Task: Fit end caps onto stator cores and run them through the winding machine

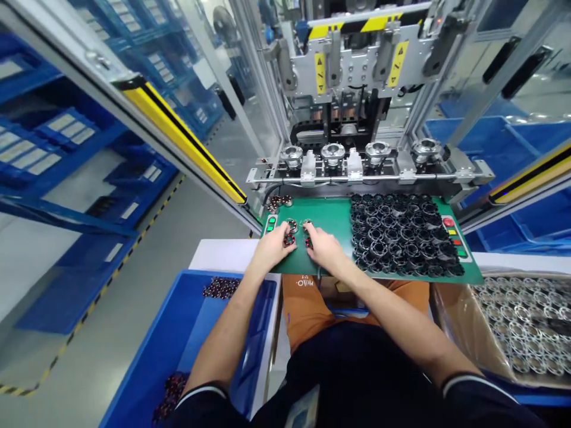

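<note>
On the green work surface (330,211), my left hand (271,248) has its fingers closed around a small ring-shaped part (289,239) with a dark and reddish rim. A similar ring part (292,226) lies at its fingertips. Opposite it, my right hand (326,249) grips another small ring part (308,242), mostly covered by the fingers. One more ring part (307,223) shows just beyond the right fingertips. A gap of green surface separates the two hands. Fine details of the parts are too small to make out.
Several coppery ring parts (277,203) lie at the back left. Rows of black ring housings (392,235) cover the right side. Behind stands a machine with metal round fixtures (332,154). A blue bin (178,297) is at left, a box of metal rings (526,315) at right.
</note>
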The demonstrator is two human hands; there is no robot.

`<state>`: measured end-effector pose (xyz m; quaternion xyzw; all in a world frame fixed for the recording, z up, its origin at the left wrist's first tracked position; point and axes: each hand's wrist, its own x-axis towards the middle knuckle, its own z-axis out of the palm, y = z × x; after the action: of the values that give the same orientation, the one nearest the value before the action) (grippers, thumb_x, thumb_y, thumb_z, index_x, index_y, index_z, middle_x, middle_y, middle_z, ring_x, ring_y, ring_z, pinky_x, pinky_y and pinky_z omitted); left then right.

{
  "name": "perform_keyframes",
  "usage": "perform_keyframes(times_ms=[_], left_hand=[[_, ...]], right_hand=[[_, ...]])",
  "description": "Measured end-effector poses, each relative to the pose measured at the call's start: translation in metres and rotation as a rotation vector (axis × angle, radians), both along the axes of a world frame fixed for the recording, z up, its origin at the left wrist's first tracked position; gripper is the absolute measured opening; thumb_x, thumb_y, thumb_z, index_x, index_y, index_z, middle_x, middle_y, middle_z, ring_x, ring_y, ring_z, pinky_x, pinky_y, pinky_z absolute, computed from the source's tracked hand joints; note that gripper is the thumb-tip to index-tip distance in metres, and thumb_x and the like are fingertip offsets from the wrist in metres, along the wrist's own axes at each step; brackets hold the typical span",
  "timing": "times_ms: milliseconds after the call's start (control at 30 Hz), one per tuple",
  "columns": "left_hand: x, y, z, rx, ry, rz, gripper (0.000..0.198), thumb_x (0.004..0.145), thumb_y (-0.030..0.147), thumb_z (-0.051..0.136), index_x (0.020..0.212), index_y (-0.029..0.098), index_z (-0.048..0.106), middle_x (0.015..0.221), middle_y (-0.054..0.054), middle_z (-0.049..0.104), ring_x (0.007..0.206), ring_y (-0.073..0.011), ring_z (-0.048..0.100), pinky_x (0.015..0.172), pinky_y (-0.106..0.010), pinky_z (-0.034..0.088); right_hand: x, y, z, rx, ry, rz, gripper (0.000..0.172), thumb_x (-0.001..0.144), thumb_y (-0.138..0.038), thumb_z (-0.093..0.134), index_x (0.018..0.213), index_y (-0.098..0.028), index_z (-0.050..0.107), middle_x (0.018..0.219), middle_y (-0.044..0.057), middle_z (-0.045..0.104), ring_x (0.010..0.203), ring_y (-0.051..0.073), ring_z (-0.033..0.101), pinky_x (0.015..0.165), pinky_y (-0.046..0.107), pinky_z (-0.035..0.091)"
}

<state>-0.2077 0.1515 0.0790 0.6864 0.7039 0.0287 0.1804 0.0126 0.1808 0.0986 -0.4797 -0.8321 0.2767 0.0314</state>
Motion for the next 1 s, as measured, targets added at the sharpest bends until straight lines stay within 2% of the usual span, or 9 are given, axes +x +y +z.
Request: perform_keyframes(times_ms=[133,433,500,600,700,767,833,900,1000], left_hand=[[-0.007,0.012,-0.006,0.02,-0.026,-0.007,0.05,0.117,0.043,0.086,0.158,0.018,0.073,0.145,-0.013,0.08,0.126,-0.0287,0.081,0.115,-0.053,0.072],[-0.038,0.026,-0.003,0.006,0.023,0.016,0.041,0.115,0.043,0.088,0.146,0.018,0.077,0.142,-0.012,0.08,0.128,-0.0292,0.079,0.117,-0.054,0.07],[-0.045,0.025,0.001,0.021,0.025,0.028,0.041,0.109,0.037,0.092,0.143,0.018,0.077,0.14,-0.011,0.079,0.127,-0.0295,0.078,0.118,-0.053,0.068],[-0.049,0.013,0.011,0.078,0.024,0.067,0.06,0.095,0.024,0.099,0.15,0.02,0.075,0.143,-0.015,0.076,0.127,-0.0354,0.078,0.116,-0.052,0.067],[-0.038,-0.005,0.021,0.204,-0.004,0.086,0.069,0.098,0.027,0.095,0.161,0.024,0.069,0.151,-0.02,0.07,0.141,-0.0449,0.074,0.118,-0.058,0.066],[-0.015,-0.018,0.026,0.391,-0.13,0.008,0.055,0.106,0.034,0.09,0.157,0.027,0.072,0.145,-0.016,0.071,0.14,-0.0417,0.075,0.12,-0.057,0.065],[0.021,-0.03,0.026,0.592,-0.305,-0.111,0.038,0.113,0.038,0.087,0.148,0.03,0.077,0.137,-0.012,0.074,0.133,-0.0355,0.077,0.12,-0.054,0.066],[0.067,-0.038,0.024,0.701,-0.424,-0.222,0.027,0.114,0.038,0.087,0.14,0.032,0.081,0.136,-0.01,0.076,0.131,-0.0326,0.078,0.117,-0.052,0.067],[0.133,-0.037,0.015,0.689,-0.431,-0.321,0.023,0.114,0.038,0.089,0.136,0.034,0.085,0.145,-0.011,0.077,0.135,-0.034,0.075,0.117,-0.055,0.066]], right_hand=[[-0.024,0.017,-0.01,0.028,-0.112,-0.06,0.051,0.118,-0.047,0.086,0.16,-0.021,0.075,0.16,0.015,0.077,0.137,0.032,0.081,0.115,0.056,0.073],[-0.07,0.033,-0.018,0.035,-0.073,-0.009,0.051,0.117,-0.048,0.087,0.158,-0.02,0.075,0.159,0.015,0.077,0.137,0.032,0.08,0.115,0.056,0.073],[-0.078,0.033,-0.016,0.038,-0.041,0.01,0.051,0.117,-0.048,0.087,0.158,-0.02,0.075,0.159,0.015,0.077,0.137,0.032,0.08,0.116,0.056,0.073],[-0.07,0.024,-0.009,0.056,0.027,0.042,0.054,0.117,-0.041,0.086,0.165,-0.021,0.072,0.163,0.016,0.075,0.14,0.033,0.08,0.117,0.057,0.073],[-0.029,-0.003,0.0,0.085,0.131,0.116,0.06,0.115,-0.027,0.086,0.172,-0.023,0.067,0.164,0.015,0.074,0.142,0.03,0.079,0.121,0.048,0.069],[0.014,-0.029,0.005,0.096,0.211,0.195,0.052,0.114,-0.026,0.088,0.164,-0.028,0.075,0.149,0.008,0.083,0.13,0.023,0.083,0.113,0.037,0.069],[0.066,-0.056,0.011,0.124,0.28,0.228,0.031,0.115,-0.032,0.088,0.146,-0.032,0.084,0.126,0.0,0.088,0.111,0.018,0.085,0.1,0.032,0.069],[0.123,-0.075,0.018,0.204,0.324,0.147,0.013,0.12,-0.034,0.082,0.131,-0.031,0.087,0.113,-0.001,0.089,0.101,0.018,0.085,0.095,0.034,0.069],[0.195,-0.082,0.025,0.399,0.321,-0.107,0.015,0.124,-0.035,0.072,0.126,-0.029,0.086,0.123,0.008,0.088,0.116,0.028,0.083,0.107,0.05,0.069]])
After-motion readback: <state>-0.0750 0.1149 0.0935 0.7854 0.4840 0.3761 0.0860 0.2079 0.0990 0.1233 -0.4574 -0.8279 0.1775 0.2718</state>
